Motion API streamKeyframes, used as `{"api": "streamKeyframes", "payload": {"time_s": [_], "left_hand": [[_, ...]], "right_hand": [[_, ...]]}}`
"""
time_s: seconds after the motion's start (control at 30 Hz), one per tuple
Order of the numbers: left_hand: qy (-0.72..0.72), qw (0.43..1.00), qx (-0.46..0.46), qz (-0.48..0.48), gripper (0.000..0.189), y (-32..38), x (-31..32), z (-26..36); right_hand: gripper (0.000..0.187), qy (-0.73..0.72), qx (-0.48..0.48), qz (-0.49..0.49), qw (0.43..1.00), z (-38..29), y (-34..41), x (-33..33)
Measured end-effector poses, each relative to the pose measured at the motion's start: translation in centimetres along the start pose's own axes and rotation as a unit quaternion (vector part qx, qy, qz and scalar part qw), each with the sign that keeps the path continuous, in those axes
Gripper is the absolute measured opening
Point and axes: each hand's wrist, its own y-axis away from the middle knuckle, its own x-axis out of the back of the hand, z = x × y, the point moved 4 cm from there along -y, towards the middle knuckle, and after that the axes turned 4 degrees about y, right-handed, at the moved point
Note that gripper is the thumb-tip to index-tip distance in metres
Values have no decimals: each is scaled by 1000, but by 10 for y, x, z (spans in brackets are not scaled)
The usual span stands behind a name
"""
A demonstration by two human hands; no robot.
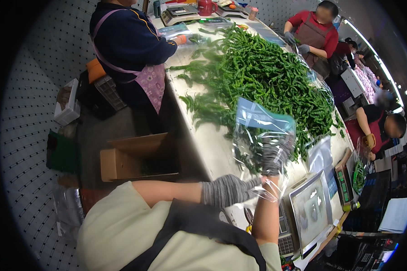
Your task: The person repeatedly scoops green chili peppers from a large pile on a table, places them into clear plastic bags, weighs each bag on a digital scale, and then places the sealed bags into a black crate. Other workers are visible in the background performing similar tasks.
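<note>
Thin green chilli peppers (pixel 264 67) lie in a large heap over the white table (pixel 203 145). A clear plastic bag with a blue printed panel (pixel 257 117) hangs in front of the heap. My left hand (pixel 227 190), in a grey striped knit glove, pinches the bag's open rim near my right wrist. Reaching through that opening, my right hand (pixel 276 154) is inside the bag in a matching glove. Motion blur and film hide its fingers, so I cannot tell whether they grip anything. Green chillies show through the film, but some may lie behind the bag.
A weighing scale with a metal pan (pixel 310 206) stands at my right, beside flat plastic bags (pixel 320 154). An open cardboard box (pixel 139 159) sits at the left on the floor. A co-worker in a floral apron (pixel 152 81) stands left; others work across the table.
</note>
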Motion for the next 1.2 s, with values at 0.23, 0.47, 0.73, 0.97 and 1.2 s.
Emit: {"api": "streamKeyframes", "payload": {"time_s": [0.23,0.47,0.73,0.97,1.2], "left_hand": [[401,894,-88,-178,43,-21,-27,-9],[682,730,35,-13,31,-45,-32,-178],[145,833,523,111,28,-75,-32,-492],[12,776,630,-3,51,-109,-33,-597],[99,753,583,288,46,-103,-32,-588]], "right_hand": [[80,182,7,13,983,36,-3,-11],[92,47,-144,-16,988,79,34,-61],[83,-22,-245,18,969,80,99,-96],[81,-52,-280,-12,958,74,108,-104],[80,-69,-298,-25,952,78,108,-112]]}}
